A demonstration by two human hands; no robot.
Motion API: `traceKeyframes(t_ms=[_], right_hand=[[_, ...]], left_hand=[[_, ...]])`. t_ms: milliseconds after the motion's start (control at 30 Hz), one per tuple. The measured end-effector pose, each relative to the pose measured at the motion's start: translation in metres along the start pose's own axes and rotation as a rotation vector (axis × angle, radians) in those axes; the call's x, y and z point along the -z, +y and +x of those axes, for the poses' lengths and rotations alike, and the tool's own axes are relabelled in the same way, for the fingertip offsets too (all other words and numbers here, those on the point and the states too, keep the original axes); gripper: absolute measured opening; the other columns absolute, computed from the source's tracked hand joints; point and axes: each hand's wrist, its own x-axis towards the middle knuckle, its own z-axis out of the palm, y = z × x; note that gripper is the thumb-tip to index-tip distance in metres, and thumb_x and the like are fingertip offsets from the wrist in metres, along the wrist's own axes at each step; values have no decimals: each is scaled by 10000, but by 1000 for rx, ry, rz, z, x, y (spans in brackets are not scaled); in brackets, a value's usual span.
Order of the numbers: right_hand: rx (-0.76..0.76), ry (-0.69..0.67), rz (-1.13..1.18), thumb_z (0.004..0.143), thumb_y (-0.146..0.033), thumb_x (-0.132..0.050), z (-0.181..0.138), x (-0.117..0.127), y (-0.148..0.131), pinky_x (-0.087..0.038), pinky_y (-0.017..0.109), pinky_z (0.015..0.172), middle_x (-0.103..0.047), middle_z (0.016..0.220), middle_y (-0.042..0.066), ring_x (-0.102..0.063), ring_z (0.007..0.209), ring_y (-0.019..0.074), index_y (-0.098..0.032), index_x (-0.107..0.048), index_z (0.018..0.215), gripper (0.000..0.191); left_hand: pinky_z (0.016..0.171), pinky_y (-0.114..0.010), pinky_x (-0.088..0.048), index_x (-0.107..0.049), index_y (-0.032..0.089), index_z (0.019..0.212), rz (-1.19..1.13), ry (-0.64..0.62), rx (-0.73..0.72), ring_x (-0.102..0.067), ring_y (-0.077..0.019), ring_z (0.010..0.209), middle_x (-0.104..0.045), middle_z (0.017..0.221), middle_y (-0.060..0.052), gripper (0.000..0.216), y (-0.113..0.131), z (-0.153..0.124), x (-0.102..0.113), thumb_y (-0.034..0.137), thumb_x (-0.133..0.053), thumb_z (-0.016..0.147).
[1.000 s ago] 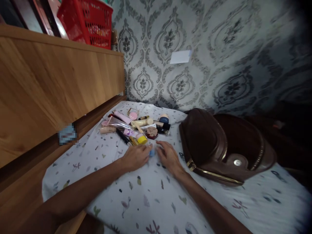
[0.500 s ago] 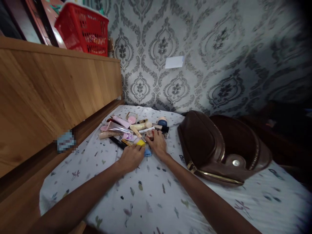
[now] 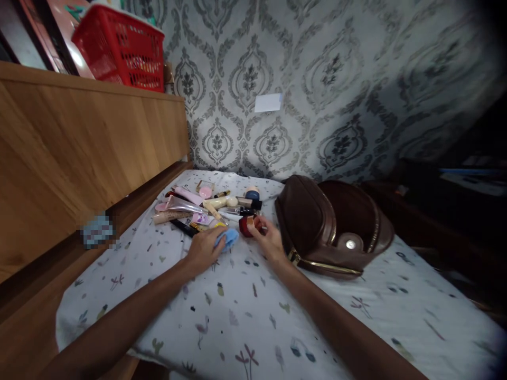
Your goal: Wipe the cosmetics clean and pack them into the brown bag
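My left hand point(image 3: 204, 248) is closed around a small light-blue sponge point(image 3: 226, 238) on the patterned bedsheet point(image 3: 253, 311). My right hand point(image 3: 267, 240) grips a small round red compact point(image 3: 247, 226), lifted slightly off the sheet. Just beyond both hands lies a heap of cosmetics point(image 3: 206, 206): tubes, pencils, small jars and a pink puff. An open brown leather bag point(image 3: 328, 227) sits to the right of my right hand, its zip edge facing me.
A wooden headboard point(image 3: 87, 153) runs along the left, with a red plastic basket point(image 3: 119, 47) on top. Grey damask wallpaper point(image 3: 297, 95) backs the bed, with a white card stuck on it. Dark furniture stands at the far right.
My right hand reached into the cosmetics, took the red compact and drew it back toward the bag. My left hand closed on the blue sponge. The camera view shifted right.
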Motion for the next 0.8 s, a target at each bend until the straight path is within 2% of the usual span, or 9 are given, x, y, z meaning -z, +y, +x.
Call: traceKeyframes(t_ms=[133,267,400,500,633,800], right_hand=[[-33,-77,146,657,-471,-775,-30,18,-10,-497,345,736,-638,901,36,-566,772,185,-193,-571,1044,518],[-82,-101,176,652,-444,-788,-44,26,-15,-518,362,747,-647,908,42,-579,769,186,-203,-555,1036,510],[-75,-120,218,672,-448,-786,-46,29,-17,-540,375,774,-656,934,48,-609,814,199,-213,-546,1053,508],[-53,-157,215,683,-454,-781,-45,31,-17,-555,366,758,-652,926,39,-620,814,195,-222,-547,1043,488],[-17,-217,161,693,-449,-782,-43,37,-14,-568,370,773,-664,961,47,-641,855,205,-226,-547,1094,516],[61,-262,71,750,-393,-743,-41,40,-12,-578,371,785,-661,1040,56,-653,875,209,-233,-557,1191,505]], left_hand=[[903,-344,-503,-563,190,1224,-131,123,69,-672,-227,1013,-708,1141,-84,317,1,2,3,322,-418,976],[980,-346,-465,-567,189,1235,-243,210,17,-627,-227,1116,-670,1220,-91,312,11,13,12,298,-411,988],[969,-344,-468,-613,198,1200,-214,112,-138,-616,-219,1091,-666,1161,-87,313,29,29,16,274,-381,1004],[955,-369,-478,-645,202,1167,-121,-13,-207,-601,-233,1085,-634,1166,-101,310,40,36,3,283,-398,997],[944,-372,-481,-616,200,1210,-190,-104,-178,-603,-230,1060,-632,1139,-100,318,44,37,-22,278,-396,995],[917,-366,-469,-607,182,1167,-290,-60,-129,-594,-229,1007,-621,1035,-89,311,39,35,-30,310,-377,1002]])
